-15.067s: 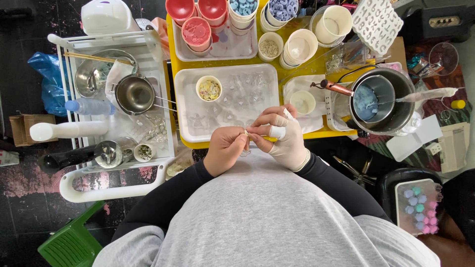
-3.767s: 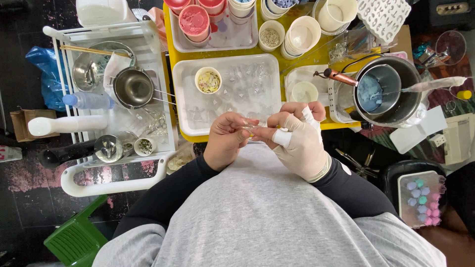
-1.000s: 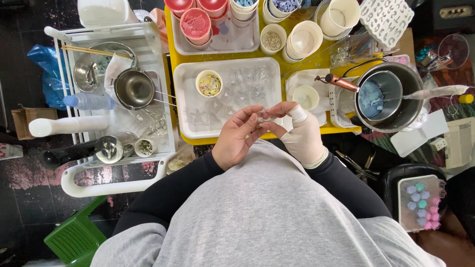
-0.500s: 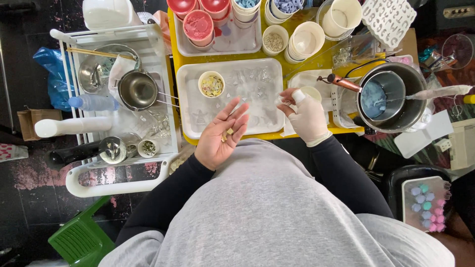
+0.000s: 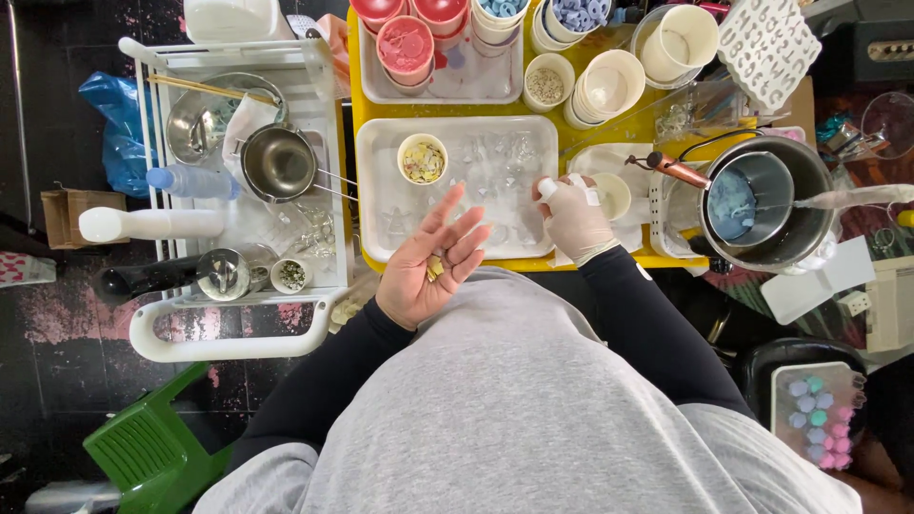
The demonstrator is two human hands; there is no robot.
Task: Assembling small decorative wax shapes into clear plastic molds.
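Observation:
My left hand (image 5: 430, 262) lies palm up at the near edge of a white tray (image 5: 381, 228), fingers spread, with a few small yellowish bits (image 5: 435, 267) resting on the palm. My right hand (image 5: 574, 221), in a pale glove, is closed around a small white bottle (image 5: 547, 189) over the tray's right end. Clear moulds (image 5: 495, 171) lie in the tray beside a small cup of dried petals (image 5: 422, 159).
A yellow table (image 5: 354, 105) carries red, blue and white cups at the back. A metal pot with blue wax (image 5: 752, 205) stands right. A white cart (image 5: 228, 324) on the left holds metal bowls and bottles. A green stool (image 5: 152, 443) sits lower left.
My hands were together at my chest a second ago. They have parted: the left palm has turned up and opened, and the right hand has carried the bottle out over the tray.

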